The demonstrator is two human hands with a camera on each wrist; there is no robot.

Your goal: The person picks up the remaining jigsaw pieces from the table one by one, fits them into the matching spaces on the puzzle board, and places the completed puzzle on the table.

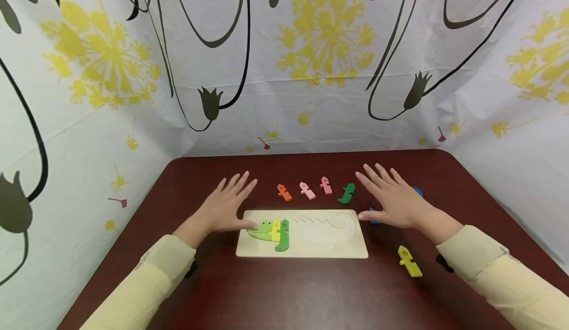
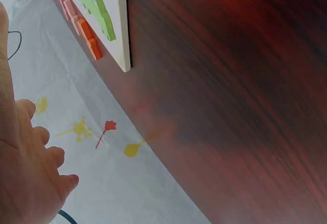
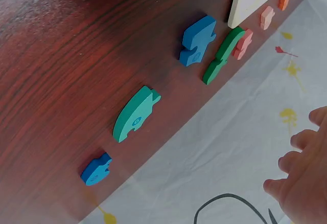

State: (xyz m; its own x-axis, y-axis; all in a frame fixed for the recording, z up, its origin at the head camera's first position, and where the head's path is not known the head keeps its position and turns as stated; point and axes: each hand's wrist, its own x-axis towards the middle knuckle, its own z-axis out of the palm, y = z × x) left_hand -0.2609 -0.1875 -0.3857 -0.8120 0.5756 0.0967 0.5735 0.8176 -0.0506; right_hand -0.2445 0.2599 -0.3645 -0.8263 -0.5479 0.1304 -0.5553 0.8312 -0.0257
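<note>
A pale wooden puzzle board [image 1: 311, 248] lies mid-table with a crocodile-shaped recess. Its left end holds a light green head piece [image 1: 262, 228], a yellow piece [image 1: 275, 229] and a green leg piece [image 1: 283, 236]. My left hand [image 1: 226, 205] is flat with straight, spread fingers, thumb at the board's left edge beside the head piece; it holds nothing. My right hand [image 1: 393, 197] is spread flat just right of the board, above a blue piece [image 1: 375, 217] it partly hides. In the right wrist view its fingertips [image 3: 301, 170] hang over that blue piece [image 3: 197, 40] and a teal piece [image 3: 135, 114].
Behind the board lie an orange piece [image 1: 284, 192], two pink pieces [image 1: 307, 190] [image 1: 326, 185] and a dark green piece [image 1: 346, 193]. A yellow piece [image 1: 409, 261] lies front right, and a small blue piece [image 3: 95, 169] near the table's back edge. A flowered cloth walls in the table.
</note>
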